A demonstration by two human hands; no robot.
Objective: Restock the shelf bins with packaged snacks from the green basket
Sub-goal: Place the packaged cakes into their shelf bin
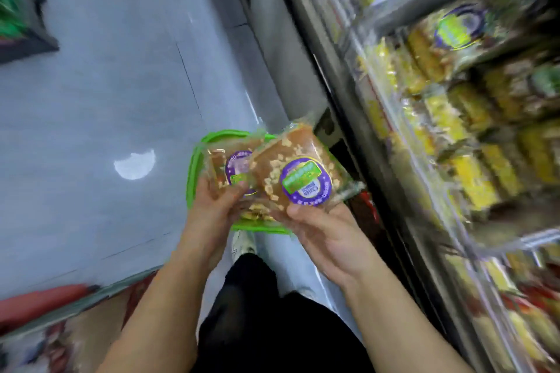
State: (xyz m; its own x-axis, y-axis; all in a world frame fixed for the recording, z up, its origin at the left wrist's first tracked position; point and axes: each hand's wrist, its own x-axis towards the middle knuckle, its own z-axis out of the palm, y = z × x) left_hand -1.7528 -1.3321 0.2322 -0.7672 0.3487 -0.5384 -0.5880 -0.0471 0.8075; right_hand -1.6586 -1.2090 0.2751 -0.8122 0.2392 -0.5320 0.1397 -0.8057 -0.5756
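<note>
- Right hand (325, 235) grips a clear-wrapped brown cake with purple round label (298, 171), thumb on its near edge.
- Left hand (216, 206) pinches a second similar cake packet (225, 165) at 9 o'clock, overlapping it.
- Green plastic basket (194, 166) sits beneath on the floor.
- Blurred shelf bins of yellow snack packs (463, 130) at 3 o'clock.

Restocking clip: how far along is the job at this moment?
Done: shelf bins already hold many packs. In hand: left hand and right hand each grip a snack pack above the green basket. Left: shelving both; basket contents are mostly hidden.
</note>
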